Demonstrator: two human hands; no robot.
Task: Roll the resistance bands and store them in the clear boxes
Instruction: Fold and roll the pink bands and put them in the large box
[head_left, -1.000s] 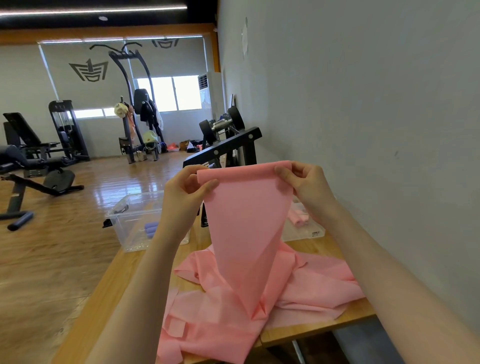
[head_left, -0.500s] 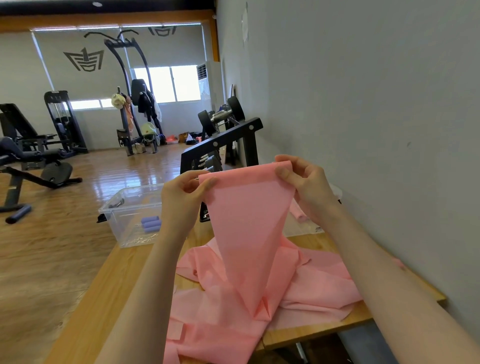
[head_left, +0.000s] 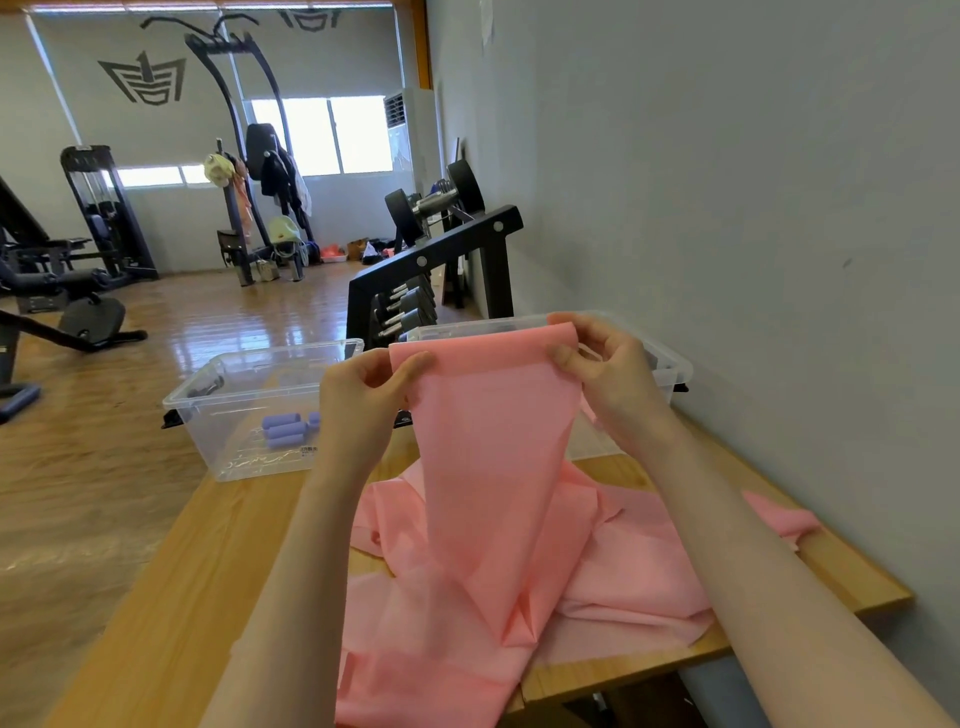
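I see both hands, left hand (head_left: 363, 395) & right hand (head_left: 608, 374), still pinching the pink band (head_left: 493, 467) top edge at 12, now w/ first fold turned over, so rolling's begun; nearer clear box (head_left: 234, 415) at 10.

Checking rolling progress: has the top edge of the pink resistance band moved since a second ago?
Cannot tell. The camera itself shifted. Both the left hand and the right hand still pinch the pink resistance band raised in front of the clear plastic box by the wall.
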